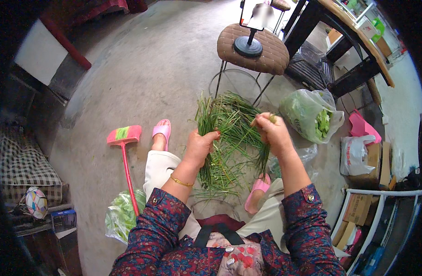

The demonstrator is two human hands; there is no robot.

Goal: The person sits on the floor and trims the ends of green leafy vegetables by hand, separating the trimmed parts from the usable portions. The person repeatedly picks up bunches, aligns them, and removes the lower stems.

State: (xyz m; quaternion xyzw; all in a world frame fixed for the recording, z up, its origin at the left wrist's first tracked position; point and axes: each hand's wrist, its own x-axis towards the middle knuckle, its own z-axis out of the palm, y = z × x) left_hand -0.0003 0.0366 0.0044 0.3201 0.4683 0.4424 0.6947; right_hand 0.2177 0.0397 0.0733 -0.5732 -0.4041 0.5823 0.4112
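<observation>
My left hand [201, 146] grips a thick bunch of thin greens [205, 119] that look like garlic chives, their ends sticking out above and below the fist. In my right hand [274, 132], whose fingers are closed, is a smaller bunch of the same greens [263, 153], hanging down below it. A pile of greens [240, 120] lies on the floor between and beyond the hands. Loose blades and trimmings [224, 172] are scattered nearer to me, between my feet in pink slippers [162, 129].
A padded stool [228, 46] holding a phone stand [248, 46] stands ahead. Bags of leafy greens [300, 114] lie to the right and beside a red broom [124, 151] on the left. A black-framed table [369, 45] and a white rack [380, 193] flank the right side.
</observation>
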